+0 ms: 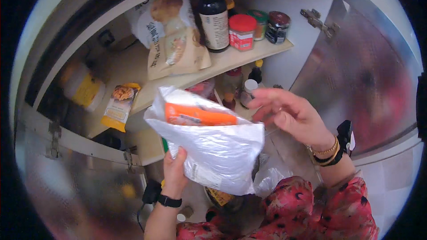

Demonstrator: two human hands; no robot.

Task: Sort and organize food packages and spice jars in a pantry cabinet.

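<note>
A silver foil insulated bag (220, 153) hangs before me, its top edge gaping. My left hand (175, 170) grips it by the lower left side, thumb on the front. Inside its mouth an orange packet (200, 115) shows, with its lower part hidden by the foil. To the right of the bag's upper corner, my right hand (290, 116) is raised with fingers parted and slightly bent, holding nothing. Behind those fingertips stands a small jar with a white lid (251, 86).
On the cabinet shelf (233, 56) are a beige food bag (178, 40), a dark bottle (214, 23), a red-lidded jar (242, 32), a dark jar (278, 28), a yellow packet (120, 106) and a large yellow-labelled container (85, 88). An open cabinet door (367, 66) flanks the right. A clear plastic bag (272, 176) lies below.
</note>
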